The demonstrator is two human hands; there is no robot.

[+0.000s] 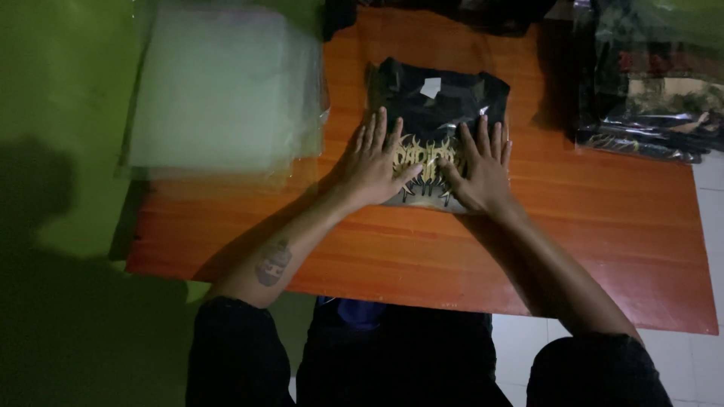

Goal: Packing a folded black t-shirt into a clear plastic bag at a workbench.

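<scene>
One folded black shirt point(437, 113) in a clear bag lies at the middle of the orange table point(603, 226), a small white tag near its collar and a pale gold print on its front. The left hand point(371, 162) and right hand point(479, 169) lie flat and released on it, fingers spread. Left of the shirt is a stack of clear bags point(226, 90); to its right, a pile of bagged dark shirts point(648, 90), too dim to count.

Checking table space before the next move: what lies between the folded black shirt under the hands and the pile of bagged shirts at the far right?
In the head view, only bare orange table lies between the folded black shirt and the pile of bagged shirts.
</scene>
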